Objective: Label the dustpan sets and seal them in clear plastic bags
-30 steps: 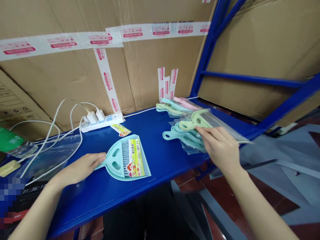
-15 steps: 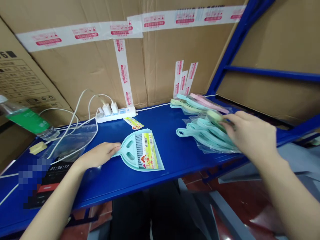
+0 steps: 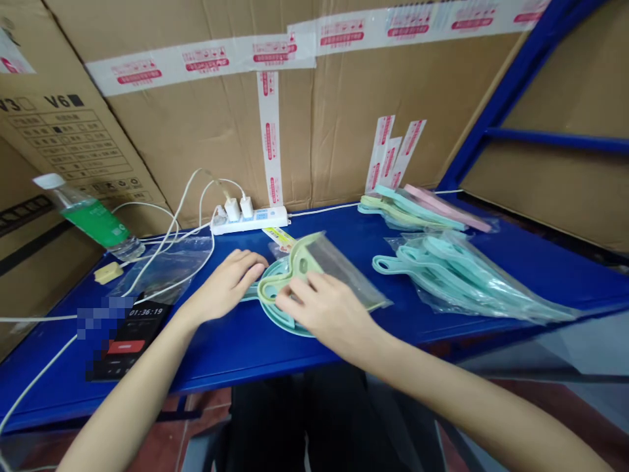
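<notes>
A light green dustpan (image 3: 314, 244) in a clear plastic bag lies tilted over a turquoise dustpan (image 3: 280, 321), hiding much of it. My right hand (image 3: 329, 311) is closed on the green dustpan near its handle, with the fingers bent over it. Just to the left, my left hand (image 3: 227, 283) is loosely curved above the turquoise dustpan's handle (image 3: 249, 294), thumb out and nothing visible in it. The turquoise dustpan's brush and label are covered from sight. Behind them a yellow printed label card (image 3: 279, 238) rests on the blue table (image 3: 206, 354).
Several bagged turquoise dustpans (image 3: 457, 275) lie at the right. Behind them is a pile with green, turquoise and pink ones (image 3: 442, 203). A power strip (image 3: 250, 221) with cables, a bottle (image 3: 95, 221) and a phone (image 3: 132, 337) are at the left. Cardboard (image 3: 339, 157) stands behind.
My right hand has brought the green dustpan from the right-hand pile over to the turquoise one. My left hand has let go of the turquoise handle and lifted slightly. The view has shifted.
</notes>
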`<state>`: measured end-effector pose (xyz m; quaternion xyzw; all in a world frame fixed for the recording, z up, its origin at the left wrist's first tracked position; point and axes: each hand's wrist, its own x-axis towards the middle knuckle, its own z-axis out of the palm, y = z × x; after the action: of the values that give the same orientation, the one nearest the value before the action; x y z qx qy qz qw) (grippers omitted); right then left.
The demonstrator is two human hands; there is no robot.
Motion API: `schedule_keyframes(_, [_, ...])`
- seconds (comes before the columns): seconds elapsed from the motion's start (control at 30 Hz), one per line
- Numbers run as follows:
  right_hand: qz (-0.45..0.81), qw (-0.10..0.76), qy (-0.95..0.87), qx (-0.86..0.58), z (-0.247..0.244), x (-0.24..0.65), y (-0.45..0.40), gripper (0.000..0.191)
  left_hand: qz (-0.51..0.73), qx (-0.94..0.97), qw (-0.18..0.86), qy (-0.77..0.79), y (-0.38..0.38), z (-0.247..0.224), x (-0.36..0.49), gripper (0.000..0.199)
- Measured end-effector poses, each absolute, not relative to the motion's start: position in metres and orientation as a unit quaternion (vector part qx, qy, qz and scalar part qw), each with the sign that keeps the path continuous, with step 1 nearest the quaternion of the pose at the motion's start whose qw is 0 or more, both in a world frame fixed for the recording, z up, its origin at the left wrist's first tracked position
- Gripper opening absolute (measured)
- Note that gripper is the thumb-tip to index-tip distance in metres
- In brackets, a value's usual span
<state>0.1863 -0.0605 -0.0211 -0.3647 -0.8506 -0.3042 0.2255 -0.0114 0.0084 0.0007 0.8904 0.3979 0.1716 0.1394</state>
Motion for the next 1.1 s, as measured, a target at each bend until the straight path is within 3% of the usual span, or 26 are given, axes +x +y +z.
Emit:
schedule_keyframes(0.17, [-0.208,0.228,-0.881,-0.359,-0.039,0.165,-0.051,0.017,0.139,0.867,0.314,0.362,-0.001,0.001,-0.007,0.026])
schedule_keyframes(0.33, [-0.018,0.298,-0.858,-0.419,-0.021,0.224,-0.057,0.024,0.13,0.87,0.305,0.366,0.001,-0.001,-0.009,0.023])
schedule_keyframes(0.43, [0.035,0.262,-0.842,-0.471,-0.025,0.269,-0.063,0.032,0.126,0.877,0.298,0.354,0.004,0.001,-0.01,0.023])
schedule_keyframes(0.63, [0.152,0.286,-0.835,-0.445,-0.045,0.289,-0.069,0.022,0.109,0.883,0.287,0.355,0.008,0.003,-0.014,0.026])
schedule_keyframes(0.87, [0.17,0.342,-0.807,-0.45,-0.044,0.281,-0.069,0.02,0.085,0.886,0.28,0.361,0.01,0.004,-0.019,0.031])
schedule_keyframes(1.1, [0.075,0.409,-0.742,-0.526,-0.057,0.285,-0.068,0.017,0.065,0.893,0.273,0.353,0.01,0.009,-0.023,0.033])
